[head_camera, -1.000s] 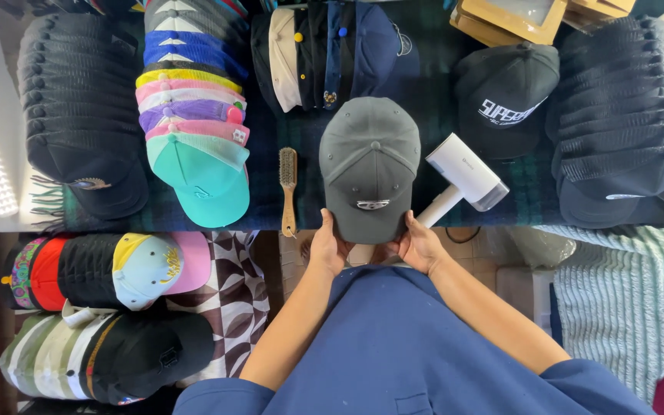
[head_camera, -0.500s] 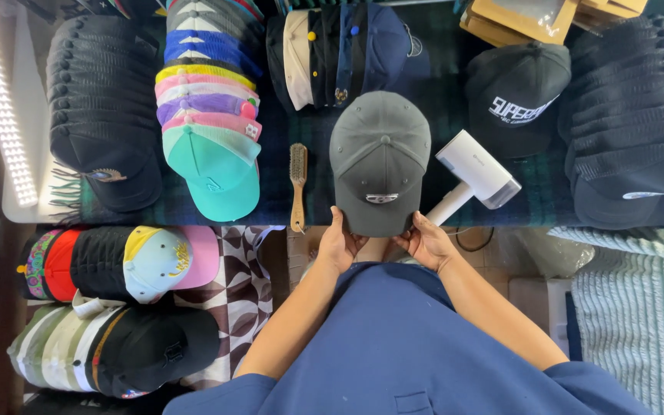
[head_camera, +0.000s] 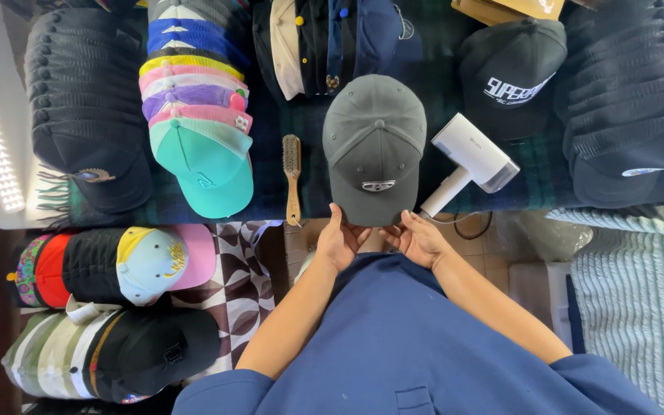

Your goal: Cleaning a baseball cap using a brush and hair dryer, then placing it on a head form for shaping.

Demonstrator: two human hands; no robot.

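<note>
Looking down from the head camera, 1 grey cap [head_camera: 375, 146] lies flat on the dark plaid desk [head_camera: 313, 196], crown far and brim toward the person, with a small metal badge on its front. The left hand [head_camera: 340, 240] grips the near left edge of the brim, fingers curled onto it; the right hand [head_camera: 418, 237] pinches the near right edge the same way. Both hands are closed on the cap, so it is held at the desk's near edge, not lifted.

Just left of the cap lies a wooden brush [head_camera: 292, 177], untouched. Just right of it lies a white handheld steamer [head_camera: 470, 163], its cord trailing off the near edge, also untouched. As a judgement, the cap is only being positioned: neither tool is in hand, so any brushing or steaming remains to be done.

Farther left sits a stack of pastel caps [head_camera: 197, 131] topped by a teal one, and beyond it a stack of dark caps [head_camera: 86, 115]. A black cap with white lettering [head_camera: 512, 73] rests far right. More mixed caps [head_camera: 109, 265] lie on a lower surface at near left.
</note>
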